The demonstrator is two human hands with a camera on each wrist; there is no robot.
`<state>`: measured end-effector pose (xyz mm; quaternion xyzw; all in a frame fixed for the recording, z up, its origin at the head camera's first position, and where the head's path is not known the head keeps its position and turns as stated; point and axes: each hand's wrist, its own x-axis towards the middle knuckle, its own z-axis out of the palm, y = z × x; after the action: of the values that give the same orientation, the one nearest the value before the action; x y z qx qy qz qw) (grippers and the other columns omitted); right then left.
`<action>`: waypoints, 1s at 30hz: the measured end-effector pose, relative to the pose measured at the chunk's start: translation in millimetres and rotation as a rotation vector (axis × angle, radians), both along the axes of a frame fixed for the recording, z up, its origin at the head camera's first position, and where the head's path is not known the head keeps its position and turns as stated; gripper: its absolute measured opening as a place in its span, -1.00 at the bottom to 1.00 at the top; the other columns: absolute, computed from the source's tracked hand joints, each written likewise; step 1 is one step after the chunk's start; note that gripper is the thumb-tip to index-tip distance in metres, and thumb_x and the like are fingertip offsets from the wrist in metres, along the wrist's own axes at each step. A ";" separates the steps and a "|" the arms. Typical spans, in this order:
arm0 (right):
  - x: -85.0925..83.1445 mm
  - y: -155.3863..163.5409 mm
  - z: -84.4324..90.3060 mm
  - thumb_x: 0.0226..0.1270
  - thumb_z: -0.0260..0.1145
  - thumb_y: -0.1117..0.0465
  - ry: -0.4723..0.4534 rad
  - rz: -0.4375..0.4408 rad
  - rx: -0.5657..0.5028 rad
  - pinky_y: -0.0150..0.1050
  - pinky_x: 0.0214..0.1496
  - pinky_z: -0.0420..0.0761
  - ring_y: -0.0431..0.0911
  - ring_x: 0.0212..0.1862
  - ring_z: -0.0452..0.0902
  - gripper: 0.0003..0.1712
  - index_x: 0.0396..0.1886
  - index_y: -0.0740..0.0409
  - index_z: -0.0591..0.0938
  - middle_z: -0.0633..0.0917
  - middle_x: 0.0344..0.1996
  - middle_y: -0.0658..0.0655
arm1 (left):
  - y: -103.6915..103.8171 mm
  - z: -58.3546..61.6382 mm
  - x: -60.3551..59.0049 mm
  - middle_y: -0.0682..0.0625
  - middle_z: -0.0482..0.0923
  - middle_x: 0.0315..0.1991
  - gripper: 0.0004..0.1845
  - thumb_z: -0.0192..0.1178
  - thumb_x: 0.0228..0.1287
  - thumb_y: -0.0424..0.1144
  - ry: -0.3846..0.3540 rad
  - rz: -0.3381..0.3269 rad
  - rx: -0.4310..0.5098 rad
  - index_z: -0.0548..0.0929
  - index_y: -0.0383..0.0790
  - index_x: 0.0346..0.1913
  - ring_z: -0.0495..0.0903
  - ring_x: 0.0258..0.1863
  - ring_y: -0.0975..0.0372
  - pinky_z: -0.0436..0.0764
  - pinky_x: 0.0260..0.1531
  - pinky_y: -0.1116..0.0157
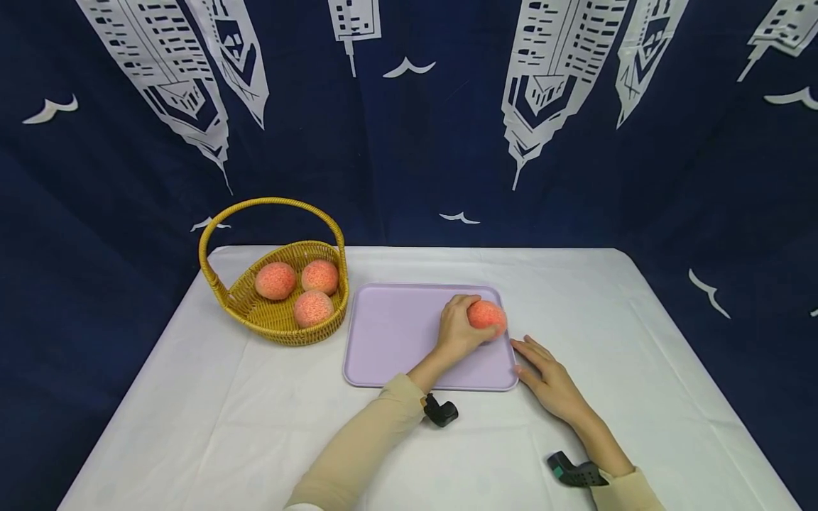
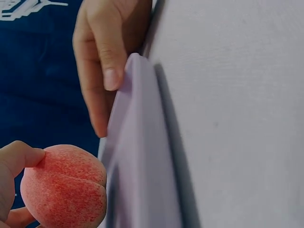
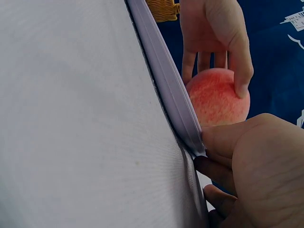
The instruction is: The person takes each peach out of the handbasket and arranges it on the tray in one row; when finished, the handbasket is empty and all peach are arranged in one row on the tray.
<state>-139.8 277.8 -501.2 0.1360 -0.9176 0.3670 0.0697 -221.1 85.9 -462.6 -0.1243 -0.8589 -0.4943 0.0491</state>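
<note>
My left hand (image 1: pixel 456 330) grips a peach (image 1: pixel 487 316) at the tray's (image 1: pixel 396 333) right edge, far half. My right hand (image 1: pixel 549 380) lies flat and relaxed on the worktop (image 1: pixel 639 369), fingertips against the tray's near right corner. The tray's left and middle are bare, and there is open cloth right of it. Four peaches: one held, three in the basket (image 1: pixel 275 284) on the left. Both wrist views are cropped tight, and the left hand covers part of the held peach.
</note>
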 end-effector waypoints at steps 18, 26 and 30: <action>-1.1 -0.8 1.5 0.37 0.26 0.24 -0.010 0.000 -0.002 0.40 0.30 0.20 0.39 0.40 0.18 -0.45 0.33 0.25 0.46 0.37 0.34 0.47 | 12.6 -6.8 2.9 -0.09 0.52 0.06 -0.28 0.51 -0.07 -0.05 -0.012 0.018 -0.072 0.53 -0.19 0.21 0.48 0.07 0.12 0.49 0.13 0.23; -0.4 -1.3 1.9 0.37 0.26 0.24 -0.014 0.002 0.003 0.40 0.30 0.19 0.39 0.40 0.18 -0.45 0.34 0.24 0.45 0.36 0.35 0.47 | -15.3 10.0 16.6 -0.08 0.47 0.13 -0.26 0.49 -0.06 -0.06 0.019 -0.012 -0.057 0.52 -0.18 0.25 0.45 0.17 0.10 0.47 0.19 0.17; -0.5 -2.0 1.3 0.38 0.25 0.23 -0.027 -0.002 0.002 0.41 0.31 0.18 0.38 0.41 0.16 -0.45 0.34 0.22 0.45 0.35 0.36 0.46 | -47.1 23.1 24.5 -0.08 0.51 0.10 -0.33 0.47 -0.06 -0.11 0.122 -0.012 -0.026 0.57 -0.21 0.20 0.49 0.13 0.08 0.50 0.12 0.15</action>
<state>-140.3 275.8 -499.9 0.1303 -0.9189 0.3679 0.0576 -196.6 38.8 -439.4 -0.1600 -0.8599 -0.4750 0.0967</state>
